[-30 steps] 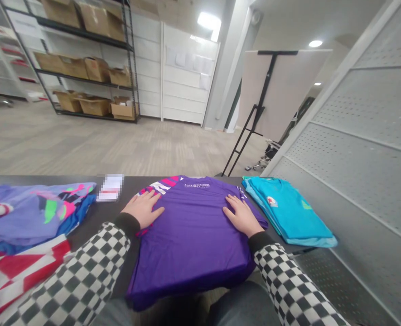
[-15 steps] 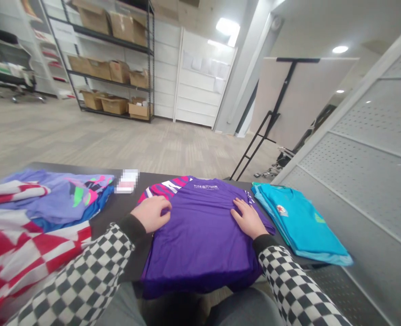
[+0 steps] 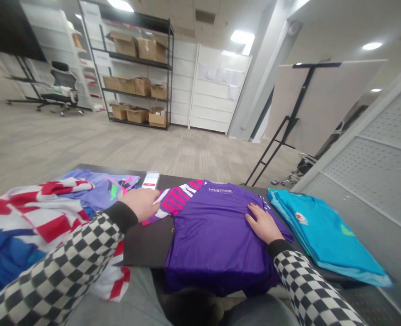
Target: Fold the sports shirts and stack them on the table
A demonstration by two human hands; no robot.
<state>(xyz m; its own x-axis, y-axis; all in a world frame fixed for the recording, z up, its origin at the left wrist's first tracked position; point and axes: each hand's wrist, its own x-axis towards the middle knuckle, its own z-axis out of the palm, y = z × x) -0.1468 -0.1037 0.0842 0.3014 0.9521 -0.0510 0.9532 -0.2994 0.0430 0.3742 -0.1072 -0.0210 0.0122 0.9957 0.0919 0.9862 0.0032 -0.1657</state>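
While the right hand (image 3: 264,222) lies open on the purple shirt (image 3: 217,240), the left hand (image 3: 141,203), apparently pinching, has spread its sleeve (image 3: 179,199).

And here's the dark worktop (image 3: 147,246), carrying the purple shirt (image 3: 220,231), heaped clothes (image 3: 54,208), blue folded stack (image 3: 326,228) and phone (image 3: 150,180)

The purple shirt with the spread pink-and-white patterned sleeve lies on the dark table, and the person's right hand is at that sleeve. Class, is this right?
Not quite: the head view shows the left hand at the pink-and-white patterned sleeve. The purple shirt does lie on the dark table.
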